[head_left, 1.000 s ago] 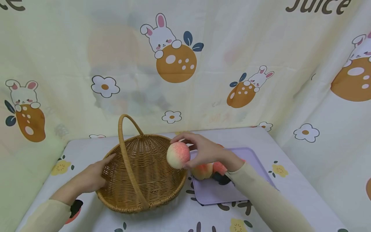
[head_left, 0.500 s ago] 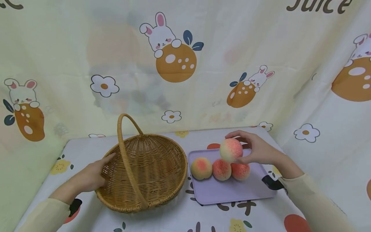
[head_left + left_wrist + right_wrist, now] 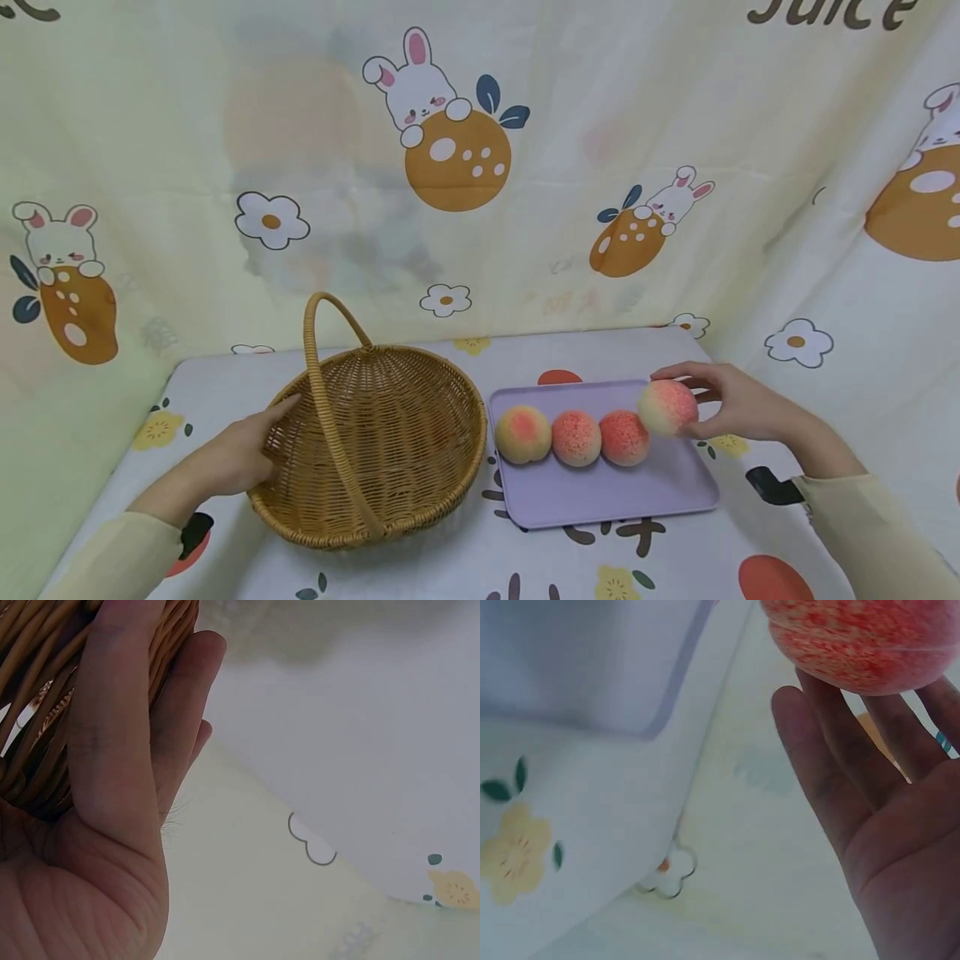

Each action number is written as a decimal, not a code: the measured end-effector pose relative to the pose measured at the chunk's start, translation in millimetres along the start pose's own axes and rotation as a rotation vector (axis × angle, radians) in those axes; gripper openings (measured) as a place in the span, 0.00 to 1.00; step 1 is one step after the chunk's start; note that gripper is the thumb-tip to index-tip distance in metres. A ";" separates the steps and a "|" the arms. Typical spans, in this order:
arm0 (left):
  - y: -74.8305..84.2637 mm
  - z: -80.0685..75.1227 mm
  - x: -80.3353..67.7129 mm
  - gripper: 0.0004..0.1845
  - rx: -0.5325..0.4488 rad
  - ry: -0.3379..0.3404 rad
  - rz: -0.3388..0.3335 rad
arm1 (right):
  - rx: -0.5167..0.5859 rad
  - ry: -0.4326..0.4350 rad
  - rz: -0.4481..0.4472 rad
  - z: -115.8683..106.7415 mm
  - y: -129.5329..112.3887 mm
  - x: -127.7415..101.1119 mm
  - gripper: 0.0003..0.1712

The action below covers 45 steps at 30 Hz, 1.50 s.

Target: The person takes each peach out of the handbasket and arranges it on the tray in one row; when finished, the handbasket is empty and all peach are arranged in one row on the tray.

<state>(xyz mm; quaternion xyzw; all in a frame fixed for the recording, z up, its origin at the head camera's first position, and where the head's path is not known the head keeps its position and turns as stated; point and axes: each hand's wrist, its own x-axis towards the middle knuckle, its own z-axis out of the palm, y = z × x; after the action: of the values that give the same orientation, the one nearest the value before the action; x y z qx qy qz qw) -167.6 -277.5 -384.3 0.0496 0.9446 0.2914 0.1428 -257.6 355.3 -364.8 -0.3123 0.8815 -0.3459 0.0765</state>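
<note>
A wicker basket (image 3: 390, 450) with a tall arched handle stands on the left of the table. My left hand (image 3: 238, 457) grips its left rim, and the left wrist view has the fingers (image 3: 112, 750) against the woven wall. At the right, my right hand (image 3: 742, 406) pinches a pale, pink-blushed peach (image 3: 666, 407) between thumb and fingers, at the right side of the lilac tray (image 3: 600, 500). Whether that peach touches the tray is unclear. Left of it, a yellowish peach (image 3: 522, 434) and two redder peaches (image 3: 576, 438) sit in a row on the tray.
A white patterned cloth (image 3: 420, 575) covers the table. Printed curtains (image 3: 525, 250) hang close behind it and at both sides. The basket's handle (image 3: 330, 417) rises above the rim, and the tray lies just right of the basket.
My right hand has carried the peach from the basket's right rim across the tray to its right side, lowering it lately. My left hand stays at the basket's rim.
</note>
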 end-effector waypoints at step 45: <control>-9.6 -4.1 4.5 0.55 -0.037 -0.025 0.007 | -0.007 -0.117 0.367 31.5 38.9 -8.0 0.42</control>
<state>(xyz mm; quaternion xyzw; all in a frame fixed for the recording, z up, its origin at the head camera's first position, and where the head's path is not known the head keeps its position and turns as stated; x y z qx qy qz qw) -173.2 -286.9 -387.6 0.0542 0.9370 0.3086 0.1544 -259.5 364.4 -414.6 -0.1662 0.9189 -0.3041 0.1885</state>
